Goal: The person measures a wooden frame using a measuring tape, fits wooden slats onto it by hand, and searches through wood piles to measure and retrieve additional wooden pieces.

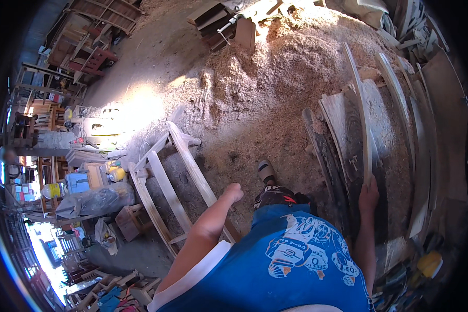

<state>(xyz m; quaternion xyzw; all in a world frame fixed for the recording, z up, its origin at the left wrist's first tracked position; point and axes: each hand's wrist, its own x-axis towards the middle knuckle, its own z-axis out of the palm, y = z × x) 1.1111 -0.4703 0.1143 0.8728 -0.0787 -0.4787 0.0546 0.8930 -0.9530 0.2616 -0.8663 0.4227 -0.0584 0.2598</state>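
Note:
On the right, my right hand (pixel 369 193) grips the near end of a long, narrow wooden strip (pixel 363 112). The strip stretches away from me over several wider planks. A dark, rough-edged board (pixel 325 153) lies beneath on that side. My left hand (pixel 235 192) is held out in front of my body, curled into a fist with nothing visible in it. Just left of it is a light wooden frame of long rails (pixel 192 158) joined by crosspieces; in the picture my left forearm overlaps part of it. Whether the arm touches the frame I cannot tell.
A large heap of wood shavings (pixel 296 67) spreads across the far floor. More long boards (pixel 421 135) lie at the right. Yellow-topped containers (pixel 117 174), plastic sheeting (pixel 96 200) and stacked furniture parts (pixel 91 47) crowd the left. A yellow object (pixel 429 264) sits at lower right.

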